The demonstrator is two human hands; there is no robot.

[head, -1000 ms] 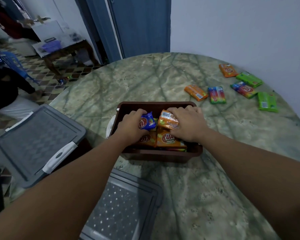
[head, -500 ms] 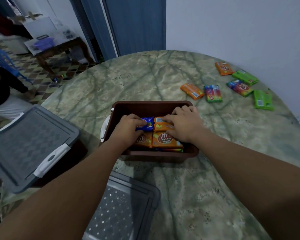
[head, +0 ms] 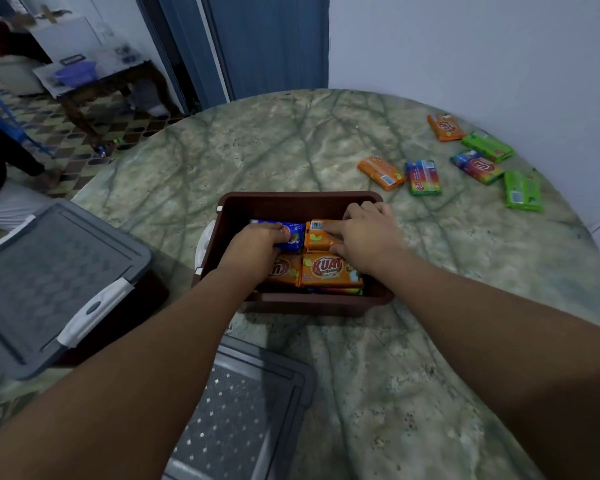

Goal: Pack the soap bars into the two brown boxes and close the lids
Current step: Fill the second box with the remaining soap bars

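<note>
Head view: both bars had dropped from raised to flat in the brown box (head: pixel 243 209). The left hand (head: pixel 257 249) curled over the blue soap bar (head: pixel 293 237); the right hand (head: pixel 368 233) pressed the orange soap bar (head: pixel 321 237) with extended fingers. Six loose bars (head: pixel 423 178) remained near the table's (head: pixel 430 341) far right edge.

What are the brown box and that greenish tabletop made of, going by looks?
The brown box looks like moulded plastic: smooth, dull walls and rounded corners. The tabletop looks like polished marble or stone, pale green with dark veins, though it could be a printed imitation.
</note>
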